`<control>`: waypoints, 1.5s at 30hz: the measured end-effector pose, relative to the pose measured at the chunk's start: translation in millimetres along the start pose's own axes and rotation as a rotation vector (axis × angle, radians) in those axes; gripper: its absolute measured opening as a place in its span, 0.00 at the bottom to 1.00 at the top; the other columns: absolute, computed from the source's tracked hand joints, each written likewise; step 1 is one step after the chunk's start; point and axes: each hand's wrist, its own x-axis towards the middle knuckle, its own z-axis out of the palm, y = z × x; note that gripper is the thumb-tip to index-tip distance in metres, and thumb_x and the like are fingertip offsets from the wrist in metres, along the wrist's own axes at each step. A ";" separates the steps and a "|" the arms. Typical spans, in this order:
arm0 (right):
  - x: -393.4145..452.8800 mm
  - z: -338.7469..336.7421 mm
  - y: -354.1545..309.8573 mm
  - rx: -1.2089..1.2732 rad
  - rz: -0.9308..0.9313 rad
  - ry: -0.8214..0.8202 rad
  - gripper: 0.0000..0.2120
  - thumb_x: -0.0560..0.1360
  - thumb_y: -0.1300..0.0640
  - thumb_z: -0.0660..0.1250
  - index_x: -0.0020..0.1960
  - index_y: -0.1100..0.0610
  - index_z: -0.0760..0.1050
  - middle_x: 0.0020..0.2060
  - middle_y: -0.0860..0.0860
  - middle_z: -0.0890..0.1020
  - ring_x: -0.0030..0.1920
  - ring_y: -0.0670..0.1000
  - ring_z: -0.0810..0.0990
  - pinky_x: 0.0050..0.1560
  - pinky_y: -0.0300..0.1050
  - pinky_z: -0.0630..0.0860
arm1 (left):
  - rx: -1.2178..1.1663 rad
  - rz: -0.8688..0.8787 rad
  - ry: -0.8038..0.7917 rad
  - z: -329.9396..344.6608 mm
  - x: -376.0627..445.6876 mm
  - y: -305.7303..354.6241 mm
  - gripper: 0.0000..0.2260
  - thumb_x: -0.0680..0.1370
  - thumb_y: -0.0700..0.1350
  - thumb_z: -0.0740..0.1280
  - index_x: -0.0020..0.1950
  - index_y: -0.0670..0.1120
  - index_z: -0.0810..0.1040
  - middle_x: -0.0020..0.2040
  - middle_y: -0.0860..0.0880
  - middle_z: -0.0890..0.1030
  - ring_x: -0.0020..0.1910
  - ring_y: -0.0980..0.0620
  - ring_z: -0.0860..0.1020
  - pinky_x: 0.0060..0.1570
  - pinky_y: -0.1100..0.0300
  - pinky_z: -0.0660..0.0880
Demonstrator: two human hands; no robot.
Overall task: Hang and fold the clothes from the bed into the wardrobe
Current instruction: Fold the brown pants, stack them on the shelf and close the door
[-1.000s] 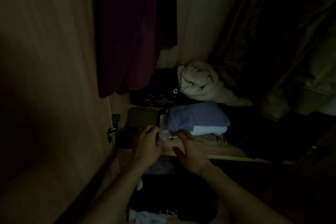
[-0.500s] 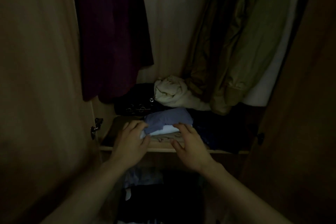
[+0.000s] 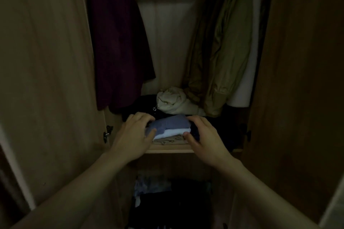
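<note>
At centre frame, the left hand (image 3: 133, 135) and right hand (image 3: 203, 135) grasp the folded blue garment (image 3: 170, 123) by its ends, fingers curled. Best to seat it squarely on the wardrobe shelf (image 3: 167, 148) stack.

Left hand (image 3: 133, 136), right hand (image 3: 202, 136): fingers curled, arms extended forward.

A folded blue cloth garment (image 3: 170, 123) lies flat on top of a small stack on the wooden wardrobe shelf (image 3: 168, 148), near its front edge. Beneath it sits a folded white garment (image 3: 174, 132), and under that a folded beige garment with dark lettering (image 3: 170, 140). A crumpled cream garment (image 3: 174, 101) lies farther back, to the right.
</note>
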 end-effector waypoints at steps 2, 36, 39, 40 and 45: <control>-7.8 -8.7 -12.4 -0.039 0.014 -0.003 0.23 0.79 0.52 0.66 0.73 0.53 0.65 0.68 0.49 0.70 0.66 0.49 0.69 0.64 0.40 0.68 | -0.048 0.042 -0.006 -2.6 -5.9 9.5 0.11 0.80 0.46 0.66 0.62 0.46 0.77 0.58 0.48 0.77 0.57 0.49 0.73 0.54 0.50 0.73; -103.0 -317.6 99.2 -0.490 0.117 0.440 0.34 0.77 0.52 0.66 0.77 0.48 0.51 0.76 0.50 0.57 0.74 0.52 0.62 0.70 0.48 0.64 | -0.402 0.296 -0.244 122.7 44.7 326.6 0.18 0.81 0.57 0.61 0.71 0.58 0.67 0.65 0.60 0.70 0.61 0.62 0.66 0.57 0.65 0.65; -81.1 -329.8 126.8 -0.335 0.141 0.466 0.34 0.79 0.51 0.64 0.78 0.49 0.50 0.73 0.51 0.63 0.71 0.47 0.63 0.71 0.46 0.63 | -0.394 0.288 -0.239 136.1 51.5 343.1 0.22 0.81 0.58 0.60 0.75 0.58 0.62 0.69 0.61 0.68 0.65 0.63 0.63 0.62 0.66 0.61; -72.3 -332.4 132.7 -0.250 0.160 0.473 0.32 0.79 0.52 0.64 0.77 0.50 0.52 0.70 0.50 0.66 0.69 0.47 0.66 0.70 0.48 0.66 | -0.390 0.286 -0.245 138.8 53.4 345.5 0.24 0.81 0.58 0.59 0.76 0.59 0.60 0.70 0.62 0.66 0.66 0.63 0.62 0.64 0.66 0.60; -44.0 -335.5 149.2 -0.067 0.070 0.518 0.11 0.83 0.52 0.55 0.63 0.53 0.66 0.46 0.46 0.74 0.46 0.42 0.74 0.49 0.45 0.77 | -0.409 0.269 -0.210 141.3 69.5 352.3 0.27 0.81 0.57 0.59 0.79 0.61 0.55 0.71 0.66 0.61 0.71 0.63 0.59 0.70 0.64 0.57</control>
